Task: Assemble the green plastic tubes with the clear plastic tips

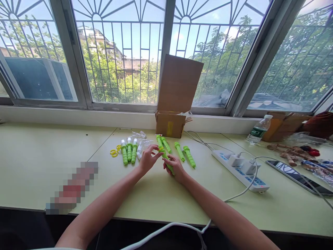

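My right hand (pixel 176 167) is wrapped round the lower part of a green ribbed plastic tube (pixel 164 155), which tilts up and to the left. At its upper end my left hand (pixel 150 158) pinches with thumb and fingers, where a yellow ring (pixel 161 149) shows. Left of my hands stand out several green ribbed tubes with white tops (pixel 129 151), lying side by side. Beside them are yellow rings (pixel 113 152). Clear plastic pieces (pixel 140 146) lie just behind my left hand. Beyond and right of my hands rest more green tubes without white tops (pixel 189 157).
An open cardboard box (pixel 170 125) stands against the window wall. To the right are a white power strip (pixel 240 172) with plugs and cables, a phone (pixel 299 177), a water bottle (pixel 259 130) and wooden pieces (pixel 288 152). A white cable (pixel 166 227) crosses the front edge.
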